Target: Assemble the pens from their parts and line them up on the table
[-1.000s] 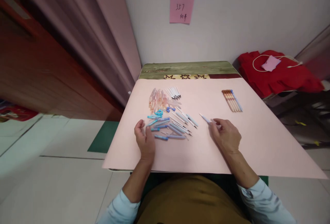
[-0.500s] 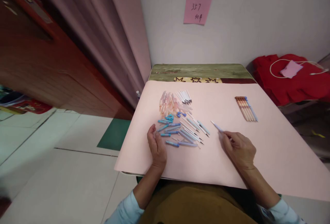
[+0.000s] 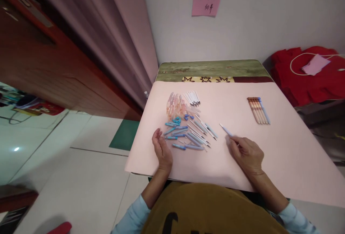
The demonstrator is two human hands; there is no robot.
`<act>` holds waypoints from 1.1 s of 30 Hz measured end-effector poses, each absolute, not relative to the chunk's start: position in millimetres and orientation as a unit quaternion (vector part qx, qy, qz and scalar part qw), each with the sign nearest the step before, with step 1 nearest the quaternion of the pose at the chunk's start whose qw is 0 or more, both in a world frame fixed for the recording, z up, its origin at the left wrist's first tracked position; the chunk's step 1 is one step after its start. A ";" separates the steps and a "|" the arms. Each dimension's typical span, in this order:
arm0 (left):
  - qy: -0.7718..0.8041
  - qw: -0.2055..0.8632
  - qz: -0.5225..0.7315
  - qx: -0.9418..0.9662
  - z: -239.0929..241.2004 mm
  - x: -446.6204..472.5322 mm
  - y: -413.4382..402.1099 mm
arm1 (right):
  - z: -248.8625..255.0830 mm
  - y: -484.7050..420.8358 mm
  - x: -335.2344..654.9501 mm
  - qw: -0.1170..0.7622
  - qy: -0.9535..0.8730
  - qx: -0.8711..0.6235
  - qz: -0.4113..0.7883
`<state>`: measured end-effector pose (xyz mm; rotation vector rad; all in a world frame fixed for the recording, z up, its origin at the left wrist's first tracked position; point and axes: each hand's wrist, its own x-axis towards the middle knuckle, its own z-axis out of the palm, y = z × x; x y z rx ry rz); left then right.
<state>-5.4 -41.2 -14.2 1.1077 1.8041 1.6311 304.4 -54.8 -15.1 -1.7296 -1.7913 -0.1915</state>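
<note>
My right hand (image 3: 248,155) pinches a slim light blue pen barrel (image 3: 225,130) with a white end, which points up and left just over the table. At the near left, my left hand (image 3: 162,150) rests on its side with the fingers extended, holding nothing. Beside it lie several short blue pen pieces (image 3: 179,146). White pen refills (image 3: 199,137) with dark tips spread between the two hands, among more blue barrels. Behind them are small turquoise clips (image 3: 176,120), darker blue clips (image 3: 188,117) and a heap of clear, pinkish pen parts (image 3: 175,105).
A bundle of white refills (image 3: 192,98) lies at the back. To the right, several brown-topped pens and one blue pen (image 3: 258,110) form a row. Pink paper (image 3: 215,169) covers the table. Red cloth (image 3: 293,79) with a cable is beyond the right edge.
The camera view has tipped slightly downward, showing more of my lap. Both hands keep nearly the same pose, and the barrel stays in my right fingers.
</note>
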 end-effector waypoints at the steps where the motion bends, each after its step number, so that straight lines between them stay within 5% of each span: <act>1: 0.658 0.230 0.593 0.403 -14.1 -5.5 -41.3 | -15.3 -55.0 304.3 0.316 -0.680 -0.659 -0.067; 21: 0.670 0.237 0.572 0.410 -8.9 -5.9 -40.0 | -14.8 -53.6 303.0 0.341 -0.683 -0.643 -0.065; 33: 0.595 0.340 0.583 0.436 -16.3 -36.8 0.7 | -21.2 -55.3 305.2 0.364 -0.688 -0.624 -0.063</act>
